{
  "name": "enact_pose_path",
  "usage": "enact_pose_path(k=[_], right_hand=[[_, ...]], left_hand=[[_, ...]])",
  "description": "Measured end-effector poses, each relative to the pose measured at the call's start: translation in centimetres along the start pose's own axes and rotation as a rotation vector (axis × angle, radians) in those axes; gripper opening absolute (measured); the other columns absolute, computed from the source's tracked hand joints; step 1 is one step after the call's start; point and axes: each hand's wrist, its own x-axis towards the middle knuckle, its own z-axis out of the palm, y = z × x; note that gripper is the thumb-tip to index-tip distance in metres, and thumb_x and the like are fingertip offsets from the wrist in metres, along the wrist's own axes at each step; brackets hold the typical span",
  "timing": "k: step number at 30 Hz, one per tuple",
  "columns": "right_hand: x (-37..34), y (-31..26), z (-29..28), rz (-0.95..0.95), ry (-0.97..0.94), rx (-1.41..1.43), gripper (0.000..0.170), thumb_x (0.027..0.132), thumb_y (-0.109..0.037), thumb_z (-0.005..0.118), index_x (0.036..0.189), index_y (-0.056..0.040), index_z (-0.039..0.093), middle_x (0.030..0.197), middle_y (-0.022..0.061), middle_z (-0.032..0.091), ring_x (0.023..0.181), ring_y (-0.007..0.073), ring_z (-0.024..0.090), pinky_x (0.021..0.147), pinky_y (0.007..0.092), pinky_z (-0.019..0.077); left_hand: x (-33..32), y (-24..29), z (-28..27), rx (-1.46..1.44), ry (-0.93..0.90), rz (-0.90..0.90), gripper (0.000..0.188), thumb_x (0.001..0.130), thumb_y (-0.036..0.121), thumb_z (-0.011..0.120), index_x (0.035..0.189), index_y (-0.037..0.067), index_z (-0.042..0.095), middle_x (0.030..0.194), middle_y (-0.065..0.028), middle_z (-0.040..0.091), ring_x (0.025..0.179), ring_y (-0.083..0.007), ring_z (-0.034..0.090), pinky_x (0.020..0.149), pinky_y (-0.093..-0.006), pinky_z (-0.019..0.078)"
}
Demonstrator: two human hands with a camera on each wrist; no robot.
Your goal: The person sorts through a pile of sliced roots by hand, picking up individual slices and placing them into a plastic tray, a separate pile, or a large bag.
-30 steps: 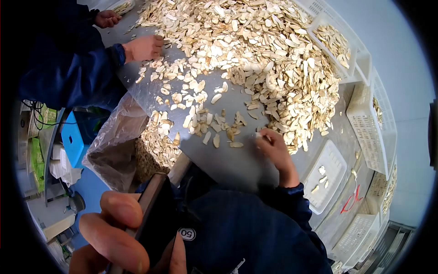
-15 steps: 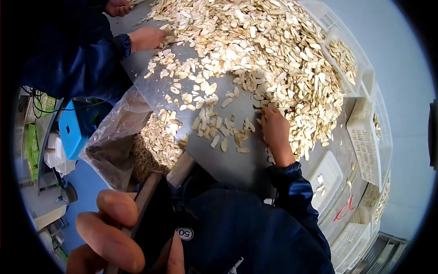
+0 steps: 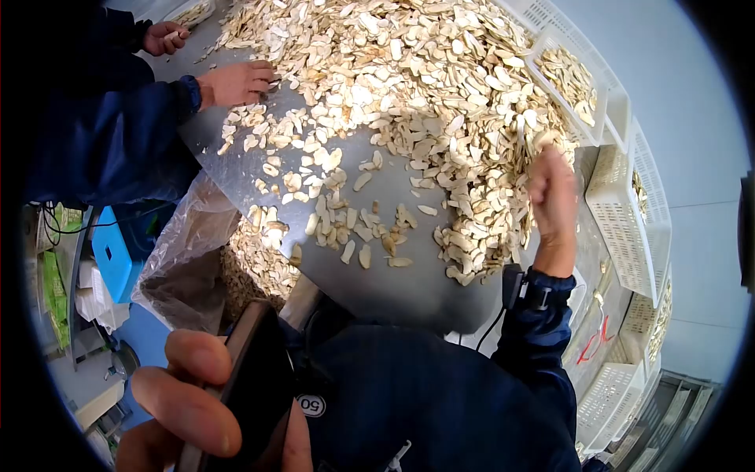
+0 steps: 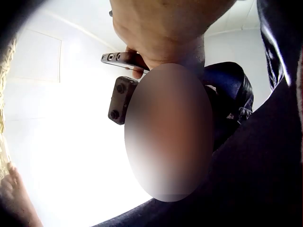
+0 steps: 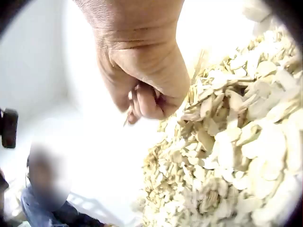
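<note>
A phone (image 3: pixel 255 385) lies in the grip of my left hand (image 3: pixel 189 393), low in the head view; its edge also shows as a phone (image 4: pixel 124 59) in the left wrist view. My right hand (image 3: pixel 554 193) is over the right edge of a large pile of dried pale slices (image 3: pixel 409 79), blurred in the head view. Seen from the right wrist, the right hand (image 5: pixel 142 71) has curled fingers, and a thin slice edge (image 5: pixel 127 119) pokes out at the fingertips. Loose slices (image 3: pixel 354 228) lie scattered on the grey table before me.
Another person's hand (image 3: pixel 234 84) touches the pile's left side. A clear plastic bag (image 3: pixel 185 263) full of slices hangs at the table edge. White baskets (image 3: pixel 625 216) line the right side, near a red looped item (image 3: pixel 595 342). A blue stool (image 3: pixel 118 252) stands at left.
My right hand has moved from the bare tabletop to the pile's near edge, then farther right toward the baskets. The left hand keeps holding the phone.
</note>
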Motion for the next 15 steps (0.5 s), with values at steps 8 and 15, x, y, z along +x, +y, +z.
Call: enact_pose_path(k=[8,15], right_hand=[[-5.9,3.1,4.1,-0.153,-0.295,-0.962,0.023,0.100,-0.019,0.062,0.116,-0.0041,0.070,0.092,0.0199,0.071,0.080,0.0368,0.069,0.073,0.0420,0.0536],[-9.9,6.5,4.5,-0.064,-0.045,-1.382,0.024,0.093,-0.018,0.067,0.115,-0.0096,0.067,0.080,0.0194,0.071,0.076,0.0387,0.070,0.069,0.0477,0.0558]], left_hand=[[0.6,1.0,-5.8,-0.035,-0.386,-0.086,0.058,0.096,0.018,0.061,0.138,0.042,0.030,0.151,0.0070,0.021,0.135,-0.0189,0.034,0.102,-0.0555,0.0530],[-0.1,5.5,-3.6,-0.004,-0.156,-0.502,0.055,0.086,0.007,0.072,0.117,0.037,0.039,0.131,0.0060,0.035,0.126,-0.0176,0.042,0.108,-0.0535,0.0524]])
